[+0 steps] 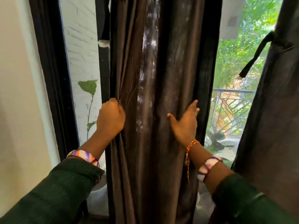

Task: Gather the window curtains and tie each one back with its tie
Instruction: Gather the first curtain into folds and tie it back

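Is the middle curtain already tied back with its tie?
No: the middle curtain hangs loose, with the left hand gripping its edge and the right hand pressing it.

We wear dark green ribbed sleeves (64, 189), purple, orange and white swirled wristbands (84, 156) on both forearms, a red-and-yellow thread bracelet (191, 145), a thin finger ring (193, 112)

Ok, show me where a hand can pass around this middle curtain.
Left gap: between the curtain and the black window frame, above the left hand gripping the edge. Right gap: between it and the tied right curtain, beside the right hand pressing flat. Lower left is crowded by a plant.
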Available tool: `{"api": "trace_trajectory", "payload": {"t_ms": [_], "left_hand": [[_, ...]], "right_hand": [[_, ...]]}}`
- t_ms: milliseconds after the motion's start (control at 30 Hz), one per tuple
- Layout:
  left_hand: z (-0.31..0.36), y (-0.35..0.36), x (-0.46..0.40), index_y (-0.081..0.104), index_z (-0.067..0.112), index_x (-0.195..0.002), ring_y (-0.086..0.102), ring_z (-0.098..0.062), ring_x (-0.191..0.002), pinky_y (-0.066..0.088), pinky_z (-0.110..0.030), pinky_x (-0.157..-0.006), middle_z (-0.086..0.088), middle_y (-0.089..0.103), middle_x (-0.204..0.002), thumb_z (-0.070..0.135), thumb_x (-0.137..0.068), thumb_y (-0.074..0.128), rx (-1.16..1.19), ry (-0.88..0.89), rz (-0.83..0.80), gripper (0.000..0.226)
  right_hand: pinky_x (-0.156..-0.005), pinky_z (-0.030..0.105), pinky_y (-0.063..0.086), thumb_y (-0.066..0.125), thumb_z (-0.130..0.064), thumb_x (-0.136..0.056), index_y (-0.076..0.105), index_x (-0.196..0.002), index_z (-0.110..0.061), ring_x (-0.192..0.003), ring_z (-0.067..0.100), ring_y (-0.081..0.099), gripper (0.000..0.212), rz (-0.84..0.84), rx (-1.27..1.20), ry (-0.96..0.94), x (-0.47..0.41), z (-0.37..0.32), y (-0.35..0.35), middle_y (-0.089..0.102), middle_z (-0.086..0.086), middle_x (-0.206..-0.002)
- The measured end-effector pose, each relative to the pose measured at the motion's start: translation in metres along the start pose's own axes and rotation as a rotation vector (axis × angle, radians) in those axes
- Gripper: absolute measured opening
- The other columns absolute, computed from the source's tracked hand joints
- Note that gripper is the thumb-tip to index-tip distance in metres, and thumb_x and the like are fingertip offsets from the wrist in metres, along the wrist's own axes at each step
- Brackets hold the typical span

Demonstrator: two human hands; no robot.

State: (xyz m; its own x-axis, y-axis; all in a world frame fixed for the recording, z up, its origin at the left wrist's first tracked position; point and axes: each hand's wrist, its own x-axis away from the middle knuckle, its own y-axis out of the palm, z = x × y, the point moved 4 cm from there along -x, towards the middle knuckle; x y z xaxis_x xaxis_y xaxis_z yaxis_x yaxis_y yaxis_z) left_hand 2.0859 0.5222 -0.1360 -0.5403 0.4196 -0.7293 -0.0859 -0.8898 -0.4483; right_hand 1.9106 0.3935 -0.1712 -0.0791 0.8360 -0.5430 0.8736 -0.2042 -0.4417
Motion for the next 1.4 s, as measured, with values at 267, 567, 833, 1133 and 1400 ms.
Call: {"api": "trace_trajectory", "payload": {"t_ms": [267, 567, 833, 1133, 1400], "left_hand": [[0.006, 0.011, 0.006, 0.055, -0.007, -0.096, 0.061, -0.041, -0.084, 0.049, -0.039, -0.072, -0.029, 0.062, -0.091, 0.022, -0.098, 0.036, 0.173, 0.040, -0.088, 0.034], [0.036, 0.035, 0.023, 0.059, -0.003, -0.090, 0.064, -0.034, -0.075, 0.054, -0.041, -0.066, -0.022, 0.065, -0.079, 0.048, -0.089, 0.046, 0.332, 0.092, -0.159, 0.052], [0.000, 0.019, 0.006, 0.055, -0.016, -0.092, 0.060, -0.046, -0.084, 0.046, -0.041, -0.070, -0.036, 0.061, -0.090, 0.012, -0.095, 0.044, 0.193, 0.049, -0.015, 0.030], [-0.003, 0.018, 0.010, 0.055, -0.013, -0.091, 0.061, -0.041, -0.077, 0.045, -0.037, -0.065, -0.031, 0.062, -0.086, 0.013, -0.096, 0.042, 0.220, 0.089, -0.032, 0.029], [0.019, 0.025, 0.025, 0.057, -0.008, -0.093, 0.059, -0.032, -0.069, 0.041, -0.030, -0.058, -0.021, 0.061, -0.078, 0.017, -0.096, 0.042, 0.396, 0.038, -0.083, 0.029]], "right_hand": [[-0.081, 0.046, 0.048, 0.047, -0.005, -0.085, -0.025, -0.140, -0.038, -0.099, 0.042, 0.061, 0.097, -0.134, 0.127, -0.277, 0.047, -0.037, 0.036, 0.047, 0.021, -0.138], [-0.087, 0.035, 0.044, 0.045, -0.016, -0.090, 0.024, -0.145, -0.009, -0.113, 0.032, 0.055, 0.059, -0.403, 0.179, -0.393, 0.081, -0.031, 0.065, 0.046, 0.013, -0.138], [-0.113, 0.048, 0.010, 0.051, -0.040, -0.077, 0.007, -0.147, -0.004, -0.142, 0.040, -0.001, 0.090, 0.276, 0.285, -0.424, 0.044, -0.017, 0.000, 0.005, 0.031, -0.152], [-0.059, 0.025, 0.034, 0.053, -0.003, -0.082, 0.066, -0.104, -0.004, -0.065, 0.025, 0.059, 0.026, 0.082, -0.126, -0.238, 0.025, -0.018, -0.009, 0.068, 0.017, -0.077], [-0.075, 0.044, 0.052, 0.048, -0.005, -0.087, -0.032, -0.134, -0.048, -0.097, 0.035, 0.063, 0.102, -0.295, -0.042, -0.402, 0.083, -0.045, 0.066, 0.053, 0.018, -0.132]]}}
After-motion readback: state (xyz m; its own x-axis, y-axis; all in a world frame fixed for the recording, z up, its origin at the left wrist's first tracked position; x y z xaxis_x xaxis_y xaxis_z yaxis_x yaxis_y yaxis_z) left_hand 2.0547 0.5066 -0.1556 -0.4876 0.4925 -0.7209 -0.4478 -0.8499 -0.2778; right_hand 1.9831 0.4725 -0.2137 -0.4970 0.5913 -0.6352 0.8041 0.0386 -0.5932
